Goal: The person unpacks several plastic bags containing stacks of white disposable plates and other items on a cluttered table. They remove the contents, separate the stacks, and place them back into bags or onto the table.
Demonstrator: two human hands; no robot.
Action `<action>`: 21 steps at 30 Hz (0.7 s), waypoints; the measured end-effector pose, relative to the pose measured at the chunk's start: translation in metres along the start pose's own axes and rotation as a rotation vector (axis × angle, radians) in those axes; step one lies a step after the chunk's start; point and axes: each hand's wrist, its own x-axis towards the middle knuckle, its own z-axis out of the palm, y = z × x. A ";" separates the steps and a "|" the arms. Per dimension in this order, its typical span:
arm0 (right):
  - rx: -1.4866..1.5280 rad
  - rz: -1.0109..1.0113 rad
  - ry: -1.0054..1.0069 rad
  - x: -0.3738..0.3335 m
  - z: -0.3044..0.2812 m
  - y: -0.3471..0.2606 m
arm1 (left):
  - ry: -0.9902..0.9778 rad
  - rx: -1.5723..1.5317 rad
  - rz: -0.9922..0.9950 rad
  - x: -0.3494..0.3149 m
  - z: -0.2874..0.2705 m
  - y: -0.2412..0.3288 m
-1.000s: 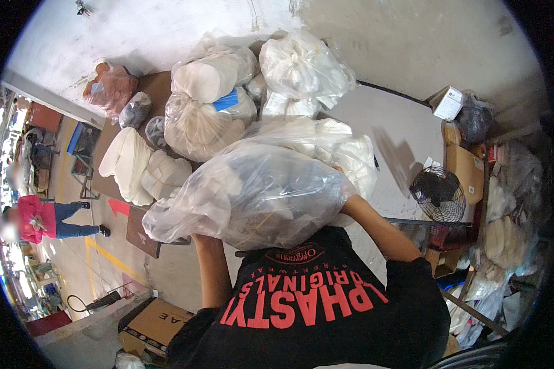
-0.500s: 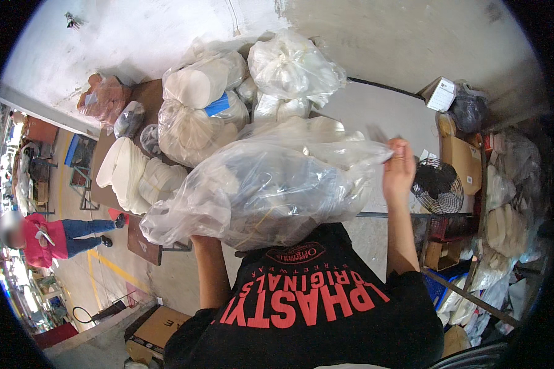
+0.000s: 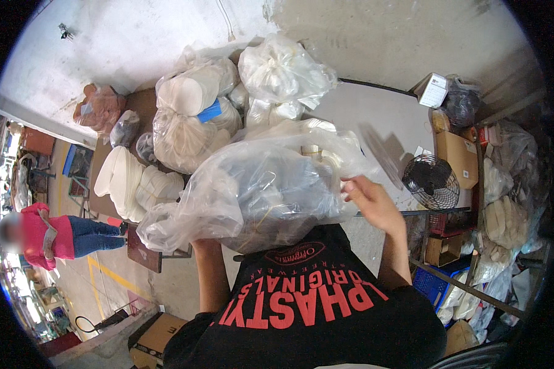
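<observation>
A large clear plastic bag lies in front of my chest, with pale stacked pieces showing at its upper right and a bluish-grey bulk inside. My right hand is at the bag's right side, its fingers curled and closed on the film there. My left hand reaches under the bag's lower left; the film covers its fingers. Left of the bag, stacks of cream-coloured flat pieces rest on a brown board.
Beyond stand filled clear bags and a bag of round cream pieces against the wall. A black wire-guard fan and a cardboard box are at the right. A person in a pink top stands at the far left.
My right hand has moved left and nearer to me, from the bag's stretched-out corner to its side. The film on the right has slackened. The person at the left has shifted slightly.
</observation>
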 end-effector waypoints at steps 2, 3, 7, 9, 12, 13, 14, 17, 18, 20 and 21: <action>-0.028 -0.039 0.023 0.004 0.018 0.006 | 0.001 0.009 -0.003 0.000 0.002 -0.002; -0.022 -0.078 0.078 0.007 0.029 0.009 | 0.002 0.016 -0.002 -0.001 0.003 -0.002; 0.171 -0.086 0.255 0.022 0.049 0.023 | 0.010 0.044 -0.002 -0.002 0.008 -0.006; 0.309 -0.080 0.292 0.027 0.049 0.029 | 0.013 0.060 -0.007 -0.002 0.011 -0.009; 0.408 -0.110 0.272 0.025 0.044 0.034 | 0.013 0.085 -0.012 0.001 0.018 -0.013; 0.422 -0.110 0.210 0.022 0.041 0.033 | 0.010 0.095 -0.017 0.003 0.021 -0.015; 0.436 -0.112 0.147 0.018 0.039 0.031 | 0.010 0.107 -0.017 0.005 0.024 -0.017; 0.495 -0.274 -0.132 0.007 0.027 0.014 | -0.006 0.147 -0.022 0.012 0.036 -0.024; 0.487 -0.306 -0.185 0.003 0.022 0.004 | -0.010 0.169 -0.024 0.016 0.042 -0.027; 0.466 -0.386 -0.270 -0.006 0.016 -0.019 | -0.021 0.218 -0.032 0.025 0.056 -0.035; 0.546 -0.360 -0.333 -0.011 0.014 -0.032 | -0.025 0.245 -0.035 0.030 0.065 -0.039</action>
